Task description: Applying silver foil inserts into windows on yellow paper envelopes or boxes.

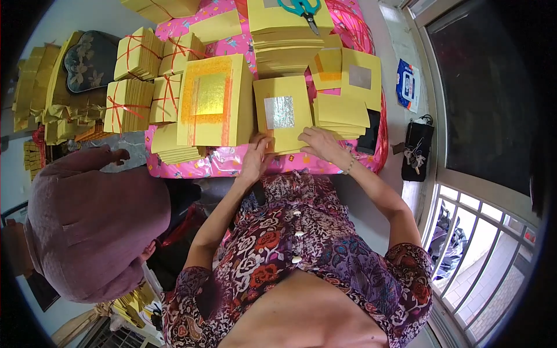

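Head view, looking down over the person's flowered blouse [301,249] to a table covered with a pink flowered cloth [232,162]. Both hands rest on the near end of a stack of yellow paper sheets with a silver foil square [282,113], which lies at the table's near edge, about midway along it. The left hand [255,158] grips the stack's near left corner, fingers curled around the edge; how tightly it closes cannot be told. The right hand [322,145] lies flat and spread on the stack's near right corner, fingers pointing left, a bead bracelet [349,165] at the wrist. Just left of this stack sits a larger yellow stack with a gold foil square [213,101]. Farther left lie several yellow bundles tied with red string [142,81]. Right of the hands, loose yellow sheets [343,113] are piled in overlapping layers, one bearing a silver square. At the far side a tall yellow stack [287,40] carries green-handled scissors [301,8]. A dark phone [369,132] lies by the cloth's right edge. A second person in a mauve garment [93,226] occupies the lower left. A dark pouch with keys [416,151] lies beside the window frame on the right.
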### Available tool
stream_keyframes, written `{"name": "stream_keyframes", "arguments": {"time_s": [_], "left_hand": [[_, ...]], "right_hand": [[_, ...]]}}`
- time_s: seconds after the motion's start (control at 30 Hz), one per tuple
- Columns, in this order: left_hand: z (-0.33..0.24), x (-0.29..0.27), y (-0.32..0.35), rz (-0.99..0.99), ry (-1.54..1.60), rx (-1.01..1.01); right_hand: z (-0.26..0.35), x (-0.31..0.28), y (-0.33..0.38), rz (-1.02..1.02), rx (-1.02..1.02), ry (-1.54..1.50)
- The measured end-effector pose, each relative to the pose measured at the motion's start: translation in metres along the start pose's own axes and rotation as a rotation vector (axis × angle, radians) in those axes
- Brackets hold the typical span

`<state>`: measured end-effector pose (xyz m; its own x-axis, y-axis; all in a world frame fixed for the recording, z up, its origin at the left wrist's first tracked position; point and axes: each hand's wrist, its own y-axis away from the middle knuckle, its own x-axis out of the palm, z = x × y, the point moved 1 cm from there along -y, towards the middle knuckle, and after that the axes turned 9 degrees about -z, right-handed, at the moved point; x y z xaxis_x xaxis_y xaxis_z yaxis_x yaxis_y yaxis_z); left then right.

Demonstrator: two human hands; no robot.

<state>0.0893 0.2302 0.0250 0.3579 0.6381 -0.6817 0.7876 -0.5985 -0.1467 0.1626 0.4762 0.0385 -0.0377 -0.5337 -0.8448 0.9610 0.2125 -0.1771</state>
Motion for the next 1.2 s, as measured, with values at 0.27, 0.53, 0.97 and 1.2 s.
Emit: {"name": "stream_keyframes", "arguments": {"time_s": [0.27,0.53,0.97,1.2], "left_hand": [[0.004,-0.003,0.003,0.007,0.030,-0.005],[-0.004,-0.002,-0.009,-0.058,-0.004,0.113],[0.010,0.014,-0.018,-0.060,-0.127,0.020],[0.011,0.015,-0.019,-0.031,-0.231,-0.038]], "right_hand": [[-0.002,-0.006,-0.003,0.016,0.032,-0.039],[0.002,-0.011,-0.003,-0.076,-0.004,0.016],[0.010,-0.021,0.024,-0.089,0.316,0.025],[0.007,-0.004,0.019,-0.123,0.168,0.098]]}}
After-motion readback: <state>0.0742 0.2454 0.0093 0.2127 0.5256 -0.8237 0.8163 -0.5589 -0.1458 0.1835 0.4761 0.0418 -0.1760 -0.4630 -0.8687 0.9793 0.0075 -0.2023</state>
